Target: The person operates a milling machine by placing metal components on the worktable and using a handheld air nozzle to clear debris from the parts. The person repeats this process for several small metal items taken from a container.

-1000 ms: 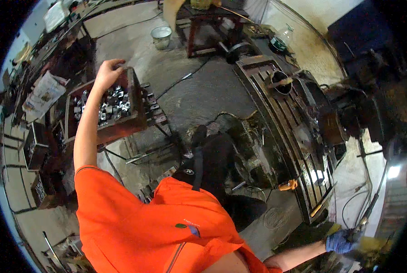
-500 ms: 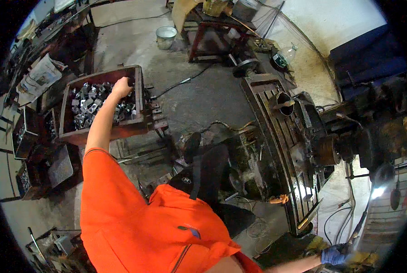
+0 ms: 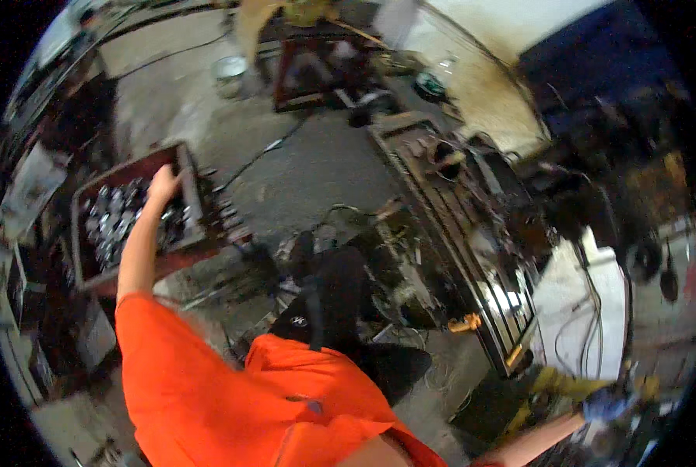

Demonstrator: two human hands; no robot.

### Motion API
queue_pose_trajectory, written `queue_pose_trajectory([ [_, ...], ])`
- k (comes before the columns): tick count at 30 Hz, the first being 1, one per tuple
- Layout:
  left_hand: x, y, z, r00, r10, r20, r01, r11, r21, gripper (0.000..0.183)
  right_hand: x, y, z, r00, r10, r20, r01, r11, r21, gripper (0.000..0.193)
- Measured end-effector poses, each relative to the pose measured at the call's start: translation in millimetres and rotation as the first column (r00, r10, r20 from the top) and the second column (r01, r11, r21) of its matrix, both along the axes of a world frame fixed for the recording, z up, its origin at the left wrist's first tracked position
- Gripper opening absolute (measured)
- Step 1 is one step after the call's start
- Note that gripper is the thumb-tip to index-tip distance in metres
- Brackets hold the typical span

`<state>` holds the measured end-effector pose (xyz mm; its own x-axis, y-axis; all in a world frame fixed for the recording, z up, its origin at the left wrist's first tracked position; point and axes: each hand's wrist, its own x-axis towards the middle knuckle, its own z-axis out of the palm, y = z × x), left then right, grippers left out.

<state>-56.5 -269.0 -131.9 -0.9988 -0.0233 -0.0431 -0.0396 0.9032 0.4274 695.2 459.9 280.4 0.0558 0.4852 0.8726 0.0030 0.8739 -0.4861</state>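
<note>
My bare left hand reaches over the far right part of a rusty, reddish open box. Inside the box lies a heap of small, blocky grey metal parts. Motion smears the fingers of this hand, so whether they pinch a part cannot be made out. At the lower right, my right hand, in a blue glove, is stretched far out beside a dark upright rod. Its fingers look closed around something, but blur hides what that is.
A slotted machine table runs along my right, with an orange object at its near edge. A metal bucket stands on the floor at the back. A cable crosses the floor. Darker bins sit left of the box.
The whole view has swung and blurred, so the box and machine sit further left. My left hand stays over the box; my right arm remains stretched out to the lower right.
</note>
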Motion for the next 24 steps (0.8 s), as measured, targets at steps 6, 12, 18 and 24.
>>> queue_pose_trajectory([
  [6,-3,-31,-22,0.979,-0.199,-0.033,0.201,0.971,0.131,0.040,-89,-49,68,0.921,0.383,-0.071,-0.380,0.924,0.048,0.020],
  [12,-13,-17,-31,0.988,-0.148,0.042,0.148,0.989,0.007,0.037,-41,-4,144,0.959,-0.052,0.278,-0.003,0.982,0.191,0.025],
  [18,-2,-21,-18,0.959,-0.284,-0.022,0.284,0.950,0.132,0.054,-87,-68,116,0.762,-0.583,0.281,0.351,0.738,0.577,0.031],
  [24,-5,-35,-30,0.977,-0.102,-0.186,0.088,0.993,-0.079,0.055,-103,-119,41,0.998,-0.058,0.031,0.052,0.985,0.163,0.031],
])
